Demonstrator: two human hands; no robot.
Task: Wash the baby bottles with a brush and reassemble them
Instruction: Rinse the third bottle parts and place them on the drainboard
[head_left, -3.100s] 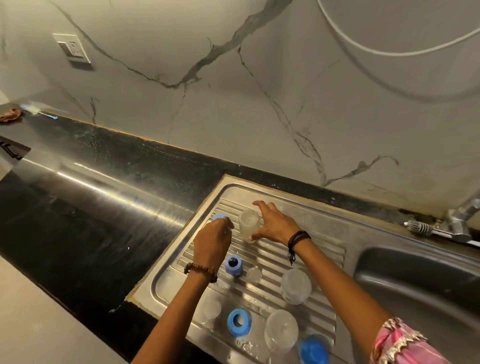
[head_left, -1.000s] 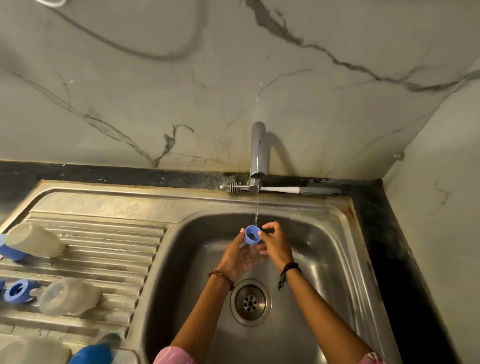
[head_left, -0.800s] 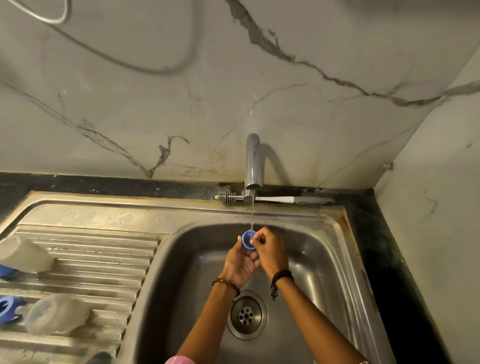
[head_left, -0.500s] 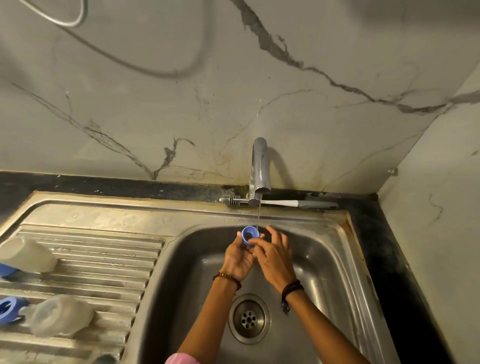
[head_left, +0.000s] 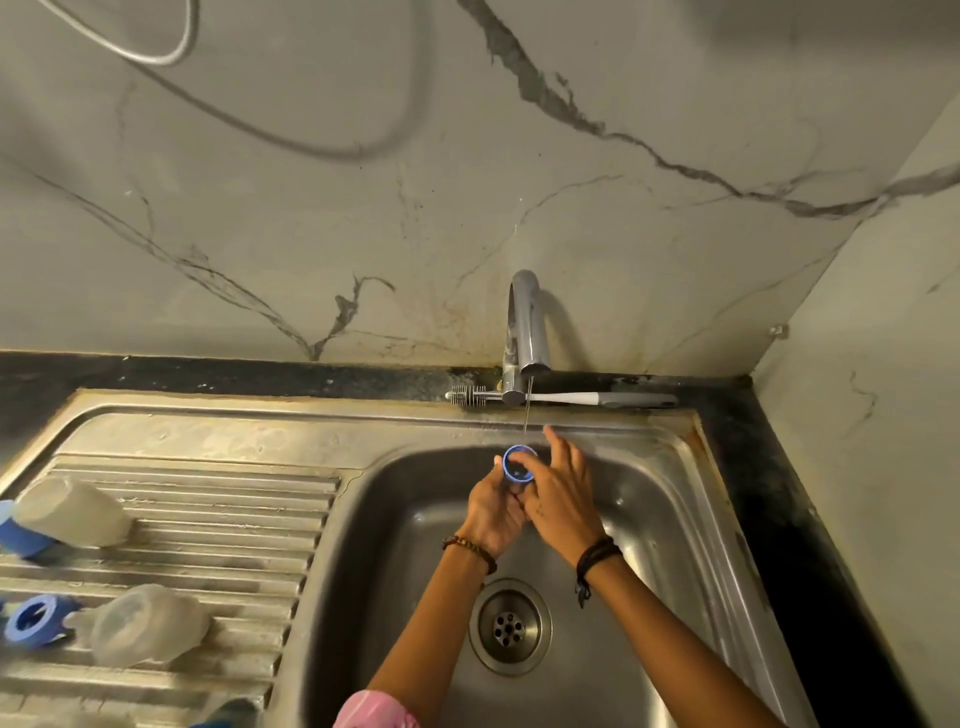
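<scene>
Head view. Over sink (head_left: 691, 525), under tap (head_left: 525, 332), thin stream (head_left: 527, 410) running down onto blue ring (head_left: 518, 464). Ring held above basin, open side up, near back wall of sink, well above drain (head_left: 510, 627). Left hand (head_left: 493, 512) curled round ring from below and left, fingers wrapped on its side. Right hand (head_left: 563, 499) against ring from the right; fingers mostly straight and slightly spread, tips reaching past ring toward the stream; thumb hidden, so pinching or only touching cannot be told. Both palms close together, touching below ring. Beaded bracelet (head_left: 470, 546) on left wrist, dark band (head_left: 597, 553) on right wrist. Pink sleeve (head_left: 374, 709) at bottom edge.

Brush (head_left: 561, 397) lying flat on ledge behind sink, bristles left of tap, handle to the right, passing behind tap base.

Drainboard (head_left: 208, 519) at left: 2 clear bottles on their sides. Upper bottle (head_left: 72, 512) with blue cap (head_left: 21, 538) at its left end. Lower bottle (head_left: 148, 623) with neck toward a second blue ring (head_left: 34, 618) just beside it. Another blue piece (head_left: 228, 717) at bottom edge, cut off, unclear.

Marbled wall behind, hose (head_left: 171, 52) looping at top left.
</scene>
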